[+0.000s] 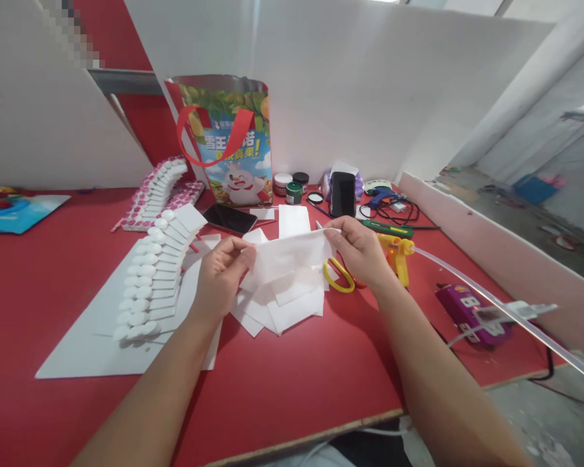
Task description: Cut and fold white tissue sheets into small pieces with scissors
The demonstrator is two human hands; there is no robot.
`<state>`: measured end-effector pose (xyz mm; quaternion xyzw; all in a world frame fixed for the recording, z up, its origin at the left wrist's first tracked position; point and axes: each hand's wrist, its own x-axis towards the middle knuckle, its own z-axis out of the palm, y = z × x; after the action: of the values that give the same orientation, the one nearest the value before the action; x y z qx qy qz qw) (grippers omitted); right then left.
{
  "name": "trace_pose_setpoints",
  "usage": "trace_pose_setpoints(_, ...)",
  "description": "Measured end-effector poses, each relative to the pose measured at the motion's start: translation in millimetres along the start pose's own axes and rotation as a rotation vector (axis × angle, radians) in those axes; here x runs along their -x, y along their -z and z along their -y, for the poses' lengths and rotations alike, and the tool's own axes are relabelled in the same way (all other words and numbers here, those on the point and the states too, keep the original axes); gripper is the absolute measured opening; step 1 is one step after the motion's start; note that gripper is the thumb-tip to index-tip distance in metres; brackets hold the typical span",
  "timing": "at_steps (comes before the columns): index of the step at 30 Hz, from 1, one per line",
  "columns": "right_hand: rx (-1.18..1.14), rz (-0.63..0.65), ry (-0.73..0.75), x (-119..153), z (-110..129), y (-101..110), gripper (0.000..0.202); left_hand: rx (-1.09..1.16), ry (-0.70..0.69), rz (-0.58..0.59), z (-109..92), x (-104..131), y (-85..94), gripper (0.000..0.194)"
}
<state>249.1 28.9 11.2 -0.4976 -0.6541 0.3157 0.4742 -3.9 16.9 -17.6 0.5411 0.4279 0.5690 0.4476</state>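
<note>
Paper, white, thin and rectangular (294, 255), hangs between both hands in my remote view, above loose white paper pieces (292, 316) fanned over the smooth red counter (321, 370). Fingers of the left hand (220, 272) pinch one end; those of the right hand (363, 250) pinch the other. I judge the step in hand to be straightening this single sheet; the next move calls for even tension, lest it crease. Near the right hand I see yellow-ringed scissors (339, 279) and, beyond, a yellow plastic glue gun (398, 256). Leftward, white oval-tipped strips (165, 283) curve over a flat white board (78, 353).
</note>
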Motion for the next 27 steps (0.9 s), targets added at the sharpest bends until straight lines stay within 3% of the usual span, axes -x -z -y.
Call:
trace_pose_setpoints(4,-0.053,-0.015,-0.042,1.9,4.9,-1.9,0.019,0.111,0.188,-0.016,4.0,-1.1,1.1,0.017)
trace_pose_setpoints(7,-0.043,0.063,-0.023,1.4,5.7,0.3,0.016,0.152,0.197,0.006,4.3,-1.5,0.2,0.019)
trace_pose_setpoints(10,-0.053,0.142,-0.111,1.3,5.0,1.3,0.017,0.072,0.171,-0.023,4.1,-0.8,-0.6,0.017)
trace_pose_setpoints(13,-0.044,0.128,-0.162,0.9,2.1,-1.3,0.016,0.021,0.199,-0.021,3.0,0.9,-2.7,0.016)
trace_pose_setpoints(18,-0.098,0.110,-0.114,-0.5,-3.3,-8.3,0.023,0.053,0.251,-0.071,1.9,2.1,-10.1,0.029)
trace_pose_setpoints(21,-0.219,0.155,-0.154,-1.0,-2.3,-9.0,0.036,0.039,0.225,-0.069,4.4,1.5,-12.1,0.038)
trace_pose_setpoints(25,-0.409,0.105,-0.278,-2.5,-1.5,-6.4,0.074,0.210,0.267,-0.043,3.0,0.3,-12.7,0.051)
trace_pose_setpoints(27,-0.515,0.109,-0.370,-3.2,-3.1,-5.0,0.076,0.290,0.314,-0.045,0.2,-0.2,-12.9,0.059)
